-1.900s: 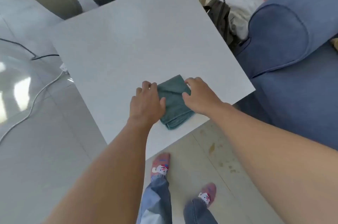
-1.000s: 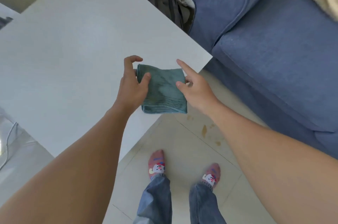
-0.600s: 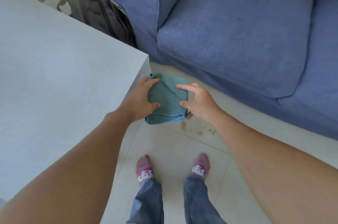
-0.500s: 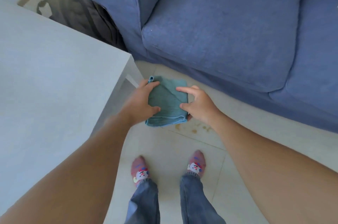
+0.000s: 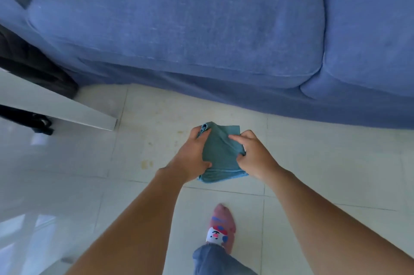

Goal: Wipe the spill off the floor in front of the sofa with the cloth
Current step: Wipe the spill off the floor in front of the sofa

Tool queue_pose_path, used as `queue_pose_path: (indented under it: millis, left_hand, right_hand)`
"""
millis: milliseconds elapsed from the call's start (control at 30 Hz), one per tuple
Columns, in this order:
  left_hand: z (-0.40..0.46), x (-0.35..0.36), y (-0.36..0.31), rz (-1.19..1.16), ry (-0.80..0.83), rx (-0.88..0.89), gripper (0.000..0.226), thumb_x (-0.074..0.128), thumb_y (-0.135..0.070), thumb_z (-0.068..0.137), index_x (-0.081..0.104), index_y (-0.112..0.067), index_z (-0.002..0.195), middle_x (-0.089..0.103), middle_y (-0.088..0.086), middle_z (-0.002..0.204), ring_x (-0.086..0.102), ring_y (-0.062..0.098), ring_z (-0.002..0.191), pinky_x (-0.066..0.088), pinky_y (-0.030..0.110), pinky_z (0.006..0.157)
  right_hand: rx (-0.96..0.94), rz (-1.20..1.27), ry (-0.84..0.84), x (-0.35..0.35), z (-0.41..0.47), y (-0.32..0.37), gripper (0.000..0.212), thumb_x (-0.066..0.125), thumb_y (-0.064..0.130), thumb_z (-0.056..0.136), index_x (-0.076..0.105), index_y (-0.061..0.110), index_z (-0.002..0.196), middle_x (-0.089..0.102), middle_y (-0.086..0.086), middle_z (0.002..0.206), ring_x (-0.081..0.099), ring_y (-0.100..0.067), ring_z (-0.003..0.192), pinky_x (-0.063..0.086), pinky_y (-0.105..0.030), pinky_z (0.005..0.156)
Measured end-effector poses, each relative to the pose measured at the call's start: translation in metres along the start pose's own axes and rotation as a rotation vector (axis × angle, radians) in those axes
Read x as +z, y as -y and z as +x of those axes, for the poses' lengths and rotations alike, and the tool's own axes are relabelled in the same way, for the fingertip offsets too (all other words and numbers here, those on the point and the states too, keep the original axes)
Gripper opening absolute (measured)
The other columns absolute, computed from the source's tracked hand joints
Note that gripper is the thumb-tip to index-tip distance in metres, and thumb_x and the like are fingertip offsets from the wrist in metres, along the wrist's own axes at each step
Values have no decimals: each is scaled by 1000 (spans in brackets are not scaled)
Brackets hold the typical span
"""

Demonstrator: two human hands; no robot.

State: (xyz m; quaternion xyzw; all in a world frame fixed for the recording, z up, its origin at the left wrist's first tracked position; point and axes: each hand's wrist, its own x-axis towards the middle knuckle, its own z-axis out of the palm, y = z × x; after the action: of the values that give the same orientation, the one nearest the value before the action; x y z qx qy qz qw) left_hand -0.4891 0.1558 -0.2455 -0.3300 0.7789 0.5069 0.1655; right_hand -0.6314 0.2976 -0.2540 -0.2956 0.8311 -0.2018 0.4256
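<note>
Right, no readable text or brand marks anywhere; the only graphic is a cartoon face in white, red and blue on your pink sock (image 5: 220,228).

Cloth (image 5: 220,151): teal, soft fine-weave fabric, folded into a rough rectangle, stacked layer edges showing along its near side, one far corner rolled up. It's held between both hands over the floor (image 5: 313,162), in front of the sofa (image 5: 179,16). Can't tell whether its underside touches the tiles.

Left hand (image 5: 193,159): fingers closed on the cloth's left edge, thumb on top, fingertips curled round the rolled far corner.

Right hand (image 5: 255,155): fingers closed on the right edge, pinching a ridge of fabric, forefinger laid across the top face.

Spill (image 5: 146,163): small yellow-brown blotches on the tile left of the cloth, apart from it. Fainter specks of the same colour sit further toward the sofa. Whatever lies under the cloth is hidden.

Floor: glossy pale tiles, large squares, thin dark grout lines, window glare at lower left.

Sofa: blue, coarse woven upholstery, rounded seat cushions with a piped seam, skirt reaching the floor.

Worktop (image 5: 56,104): only a white, flat, square-edged slab shows at left, matte, its corner near the sofa base. Something dark lies behind it against the sofa, too blurred to identify.

Your leg: blue denim hem, frayed, over the sock, foot planted on the tile near the cloth.
</note>
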Motion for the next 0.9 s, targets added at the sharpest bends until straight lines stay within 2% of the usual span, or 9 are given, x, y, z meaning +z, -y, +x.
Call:
queue_pose_path:
  millis: [67, 200, 300, 367, 500, 700, 800, 900]
  left_hand:
    - [35, 36, 20, 4, 17, 14, 89, 69, -4, 83, 23, -24, 156, 15, -9, 154, 45, 15, 117, 42, 20, 89]
    - [99, 93, 53, 76, 80, 74, 89, 68, -3, 82, 22, -22, 156, 15, -6, 153, 45, 20, 126, 42, 19, 92]
    - [143, 117, 56, 134, 111, 159, 88, 67, 0, 81, 25, -21, 155, 16, -5, 151, 49, 22, 123, 47, 24, 93]
    - [170, 131, 55, 187, 122, 192, 86, 66, 1, 81, 26, -21, 154, 16, -5, 150, 52, 23, 117, 48, 23, 88]
    - [204, 150, 51, 211, 100, 228, 84, 64, 1, 83, 26, -21, 154, 16, -6, 149, 49, 17, 109, 38, 11, 76]
    - [225, 165, 46, 253, 79, 241, 83, 61, 3, 79, 31, -28, 150, 21, -9, 142, 56, 23, 99, 52, 28, 80]
    - [231, 171, 38, 268, 60, 267, 79, 62, 1, 79, 33, -29, 146, 24, -10, 140, 56, 23, 94, 52, 30, 77]
    - [232, 174, 32, 358, 34, 263, 77, 66, 0, 81, 34, -23, 147, 16, -8, 147, 56, 24, 88, 51, 30, 75]
  right_hand:
    - [12, -5, -38, 20, 20, -43, 62, 48, -8, 91, 51, 17, 148, 40, 10, 114, 51, -1, 81, 44, -8, 65]
    - [61, 1, -101, 51, 58, -120, 64, 49, -7, 91, 49, 17, 150, 39, 8, 117, 54, -10, 84, 48, -10, 65]
    - [87, 3, -178, 60, 82, -163, 65, 50, -7, 90, 47, 16, 151, 38, 10, 118, 54, -13, 98, 43, -8, 75]
    - [107, 29, -246, 65, 99, -185, 65, 49, -7, 89, 48, 16, 151, 39, 9, 119, 54, -13, 106, 41, -12, 86]
    - [87, 30, -347, 64, 118, -209, 65, 50, -7, 88, 48, 15, 150, 38, 10, 120, 52, -11, 106, 39, -14, 92]
    - [136, -2, -367, 59, 120, -216, 69, 52, -4, 90, 39, 15, 156, 30, 11, 123, 52, -16, 111, 40, -19, 97]
    - [175, -5, -387, 52, 121, -218, 70, 52, -4, 90, 38, 14, 156, 32, 8, 127, 53, -20, 112, 45, -26, 101]
    - [268, 4, -391, 52, 120, -216, 69, 52, -2, 88, 41, 18, 153, 34, 5, 132, 56, -25, 109, 51, -37, 98]
